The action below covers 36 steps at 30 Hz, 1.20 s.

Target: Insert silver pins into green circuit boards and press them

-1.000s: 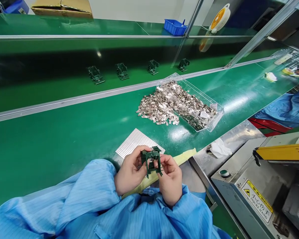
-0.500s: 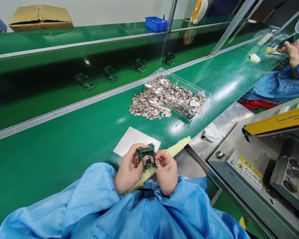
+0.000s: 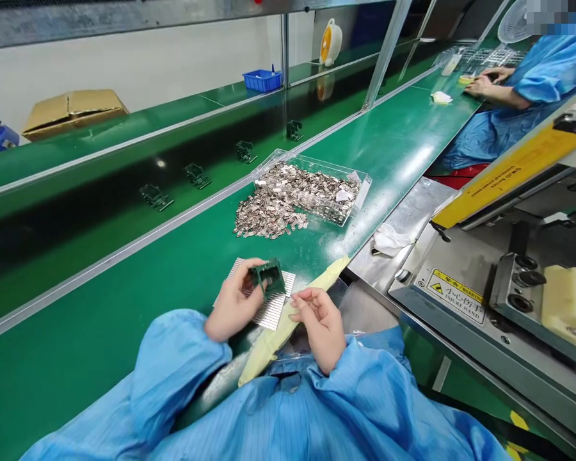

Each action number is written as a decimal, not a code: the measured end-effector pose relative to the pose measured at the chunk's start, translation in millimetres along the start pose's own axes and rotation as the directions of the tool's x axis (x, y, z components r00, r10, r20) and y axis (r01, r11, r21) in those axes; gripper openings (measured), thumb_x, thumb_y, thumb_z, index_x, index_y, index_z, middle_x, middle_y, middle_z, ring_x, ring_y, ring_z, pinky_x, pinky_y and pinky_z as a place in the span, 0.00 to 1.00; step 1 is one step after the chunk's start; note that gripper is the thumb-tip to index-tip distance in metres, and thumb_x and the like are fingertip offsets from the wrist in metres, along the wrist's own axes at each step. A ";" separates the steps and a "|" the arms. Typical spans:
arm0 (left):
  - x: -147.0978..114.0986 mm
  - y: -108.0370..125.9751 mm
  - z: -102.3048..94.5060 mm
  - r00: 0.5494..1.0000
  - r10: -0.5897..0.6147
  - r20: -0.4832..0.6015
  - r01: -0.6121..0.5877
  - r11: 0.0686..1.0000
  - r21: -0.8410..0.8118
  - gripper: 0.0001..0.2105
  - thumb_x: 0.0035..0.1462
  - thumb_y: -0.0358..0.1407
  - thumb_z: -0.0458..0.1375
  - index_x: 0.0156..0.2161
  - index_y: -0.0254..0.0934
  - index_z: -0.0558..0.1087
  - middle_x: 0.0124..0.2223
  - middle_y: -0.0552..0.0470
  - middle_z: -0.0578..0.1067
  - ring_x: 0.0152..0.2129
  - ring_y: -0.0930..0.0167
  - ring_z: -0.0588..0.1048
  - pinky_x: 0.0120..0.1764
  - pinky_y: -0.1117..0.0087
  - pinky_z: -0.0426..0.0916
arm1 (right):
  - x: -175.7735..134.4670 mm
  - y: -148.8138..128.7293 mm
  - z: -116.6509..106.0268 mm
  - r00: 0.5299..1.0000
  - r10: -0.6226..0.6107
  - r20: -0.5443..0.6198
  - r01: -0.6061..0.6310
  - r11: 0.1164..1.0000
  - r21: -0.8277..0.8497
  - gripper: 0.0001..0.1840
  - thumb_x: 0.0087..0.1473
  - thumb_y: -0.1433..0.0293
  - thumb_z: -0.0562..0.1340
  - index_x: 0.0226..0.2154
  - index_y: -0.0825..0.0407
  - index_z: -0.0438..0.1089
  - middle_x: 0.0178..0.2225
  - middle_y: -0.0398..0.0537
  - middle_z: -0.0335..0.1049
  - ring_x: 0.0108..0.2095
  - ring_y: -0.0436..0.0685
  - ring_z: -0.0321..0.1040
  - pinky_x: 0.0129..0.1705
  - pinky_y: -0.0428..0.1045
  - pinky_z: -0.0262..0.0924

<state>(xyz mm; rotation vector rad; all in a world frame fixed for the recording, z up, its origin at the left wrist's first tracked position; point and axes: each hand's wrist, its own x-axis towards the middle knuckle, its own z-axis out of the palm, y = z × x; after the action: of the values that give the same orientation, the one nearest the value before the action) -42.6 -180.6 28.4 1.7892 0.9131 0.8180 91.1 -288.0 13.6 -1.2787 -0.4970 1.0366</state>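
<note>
A dark green plastic frame with an opening through its middle is in my left hand, gripped between thumb and fingers and tilted. Under it on the bench lies a pale sheet with rows of narrow strips. My right hand is apart from the frame, at the sheet's right side, its thumb and forefinger pinched together. Whatever sits between those fingertips is too small to make out. A pale yellow padded strip runs along the bench edge below both hands.
Small metal pieces are heaped beside and inside a clear tray. Several green frames stand along the belt behind the rail. At right is a machine with a warning label. A co-worker's hands are farther along the bench.
My right hand has let go of the green frame and moved away from it. My left hand has turned the frame and carried it left, over the sheet. The view has swung rightward and up.
</note>
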 end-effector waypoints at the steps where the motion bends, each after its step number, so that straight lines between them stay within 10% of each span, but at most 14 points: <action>1: 12.8 -4.2 -5.4 0.999 0.053 -0.009 -0.051 0.990 0.130 0.15 0.56 0.33 0.56 0.49 0.39 0.64 0.41 0.49 0.72 0.36 0.70 0.72 0.41 0.70 0.67 | -1.9 1.5 -6.0 1.000 0.002 -0.003 -0.002 1.000 -0.012 0.17 0.45 0.56 0.67 0.30 0.52 0.69 0.28 0.45 0.69 0.31 0.54 0.67 0.29 0.47 0.68; 7: 54.4 -26.6 -14.5 0.989 0.145 0.005 -0.130 0.872 0.471 0.17 0.53 0.30 0.53 0.49 0.38 0.65 0.21 0.61 0.62 0.17 0.76 0.60 0.25 0.75 0.57 | -15.1 19.8 -35.6 0.992 0.111 0.067 -0.106 0.991 -0.081 0.20 0.42 0.53 0.69 0.27 0.53 0.70 0.24 0.46 0.71 0.24 0.51 0.66 0.23 0.45 0.64; 16: 22.6 -11.7 18.7 0.981 0.059 -0.184 0.034 0.886 0.463 0.17 0.54 0.29 0.52 0.51 0.39 0.65 0.23 0.60 0.65 0.16 0.77 0.62 0.24 0.76 0.58 | -9.1 30.2 -38.2 0.970 0.205 0.134 -0.195 0.977 -0.082 0.24 0.41 0.49 0.68 0.25 0.54 0.72 0.23 0.46 0.72 0.24 0.52 0.68 0.24 0.46 0.66; 28: 39.3 8.2 79.4 0.999 0.043 -0.016 -0.035 0.939 0.342 0.17 0.55 0.30 0.53 0.51 0.38 0.64 0.30 0.54 0.74 0.21 0.73 0.72 0.27 0.74 0.65 | 5.3 38.9 -46.2 0.998 0.054 -0.022 -0.053 0.997 0.061 0.20 0.46 0.52 0.67 0.28 0.53 0.71 0.20 0.43 0.69 0.21 0.51 0.65 0.26 0.47 0.63; 36: 50.1 10.3 85.9 0.998 0.046 0.041 -0.057 0.949 0.309 0.17 0.56 0.30 0.53 0.52 0.38 0.65 0.30 0.54 0.75 0.23 0.73 0.73 0.29 0.75 0.66 | 13.9 50.6 -59.2 0.999 -0.044 -0.009 0.043 0.995 -0.092 0.20 0.53 0.51 0.59 0.30 0.52 0.70 0.22 0.44 0.69 0.23 0.53 0.64 0.28 0.48 0.61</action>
<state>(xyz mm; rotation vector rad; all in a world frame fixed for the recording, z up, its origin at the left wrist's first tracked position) 56.5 -178.0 15.6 2.1002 1.0205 0.7028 127.5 -310.6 -52.8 -1.3487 -0.5671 0.9795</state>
